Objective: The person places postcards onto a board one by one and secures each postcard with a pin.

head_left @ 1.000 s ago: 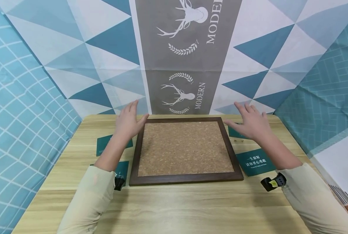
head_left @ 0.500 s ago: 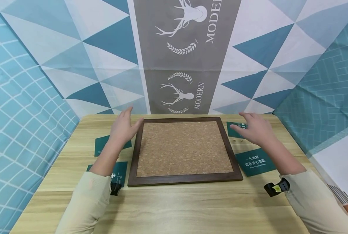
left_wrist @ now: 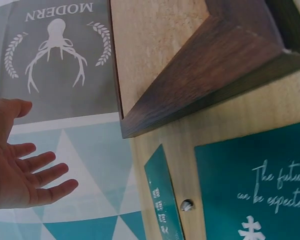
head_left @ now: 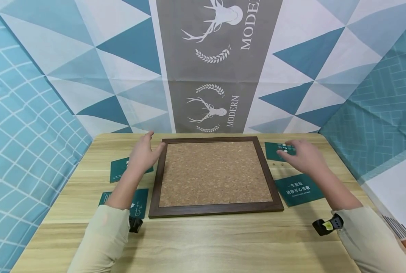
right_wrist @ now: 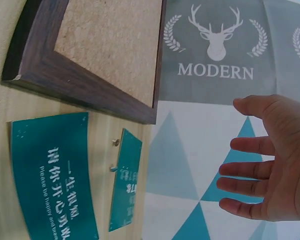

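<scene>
A cork board (head_left: 213, 172) in a dark brown wooden frame lies flat on the table. Over its left side, above a green card (head_left: 117, 170), my left hand (head_left: 143, 155) hovers with fingers extended and holds nothing. My right hand (head_left: 303, 156) is likewise held up with fingers apart, near another green card (head_left: 272, 151) to the right of the board. Closer to me lie two more green cards with white writing, one on the left (head_left: 141, 203) and one on the right (head_left: 298, 189). Small metal pins (right_wrist: 114, 168) sit between the right cards; one small metal piece (left_wrist: 187, 204) lies between the left ones.
Patterned cloth (head_left: 121, 57) hangs behind the table, with blue tiled-print cloth (head_left: 15, 113) on the left and teal cloth (head_left: 380, 98) on the right. The wooden tabletop (head_left: 203, 242) extends in front of the board. Each wrist wears a small black camera.
Both hands have drawn back toward me and apart, the left one leftward and the right one rightward. The board and cards stay where they were.
</scene>
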`<state>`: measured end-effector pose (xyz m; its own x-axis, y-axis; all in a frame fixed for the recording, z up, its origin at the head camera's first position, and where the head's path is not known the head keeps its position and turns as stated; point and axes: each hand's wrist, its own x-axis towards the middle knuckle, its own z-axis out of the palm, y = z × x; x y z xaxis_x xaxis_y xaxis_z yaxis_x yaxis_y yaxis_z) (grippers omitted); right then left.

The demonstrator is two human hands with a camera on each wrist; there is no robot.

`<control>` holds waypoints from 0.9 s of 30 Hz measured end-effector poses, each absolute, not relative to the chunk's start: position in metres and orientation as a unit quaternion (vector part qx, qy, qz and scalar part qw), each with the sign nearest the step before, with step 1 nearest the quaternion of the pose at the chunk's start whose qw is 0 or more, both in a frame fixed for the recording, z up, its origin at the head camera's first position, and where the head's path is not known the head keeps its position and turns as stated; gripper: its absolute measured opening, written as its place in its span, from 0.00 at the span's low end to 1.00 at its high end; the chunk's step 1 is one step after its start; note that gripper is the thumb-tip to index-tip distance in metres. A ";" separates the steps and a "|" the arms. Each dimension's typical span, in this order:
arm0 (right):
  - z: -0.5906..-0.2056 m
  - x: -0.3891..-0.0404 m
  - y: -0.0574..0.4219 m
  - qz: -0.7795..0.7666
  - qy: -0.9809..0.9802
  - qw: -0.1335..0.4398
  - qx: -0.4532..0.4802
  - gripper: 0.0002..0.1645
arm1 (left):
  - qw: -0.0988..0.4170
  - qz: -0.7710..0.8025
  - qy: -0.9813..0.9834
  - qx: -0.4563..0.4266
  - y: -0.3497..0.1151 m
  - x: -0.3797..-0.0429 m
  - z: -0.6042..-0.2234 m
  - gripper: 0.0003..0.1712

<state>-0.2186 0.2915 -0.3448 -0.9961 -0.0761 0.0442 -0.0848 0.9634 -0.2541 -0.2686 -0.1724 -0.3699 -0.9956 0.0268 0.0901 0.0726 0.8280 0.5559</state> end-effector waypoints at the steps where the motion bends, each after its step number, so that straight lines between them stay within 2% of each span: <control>1: -0.346 -0.218 0.293 0.130 -0.991 0.016 0.040 0.41 | 0.038 -0.293 -0.955 -0.025 -0.173 -0.268 -0.371 0.41; 27: -0.377 -0.210 0.338 0.158 -0.987 -0.029 0.000 0.39 | -0.051 -0.369 -0.928 0.010 -0.184 -0.263 -0.403 0.44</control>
<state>-0.2101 0.3377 -0.3769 -0.9983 -0.0093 -0.0574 0.0091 0.9499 -0.3124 -0.2628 -0.1843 -0.4032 -0.9945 0.0201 -0.1025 -0.0557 0.7282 0.6831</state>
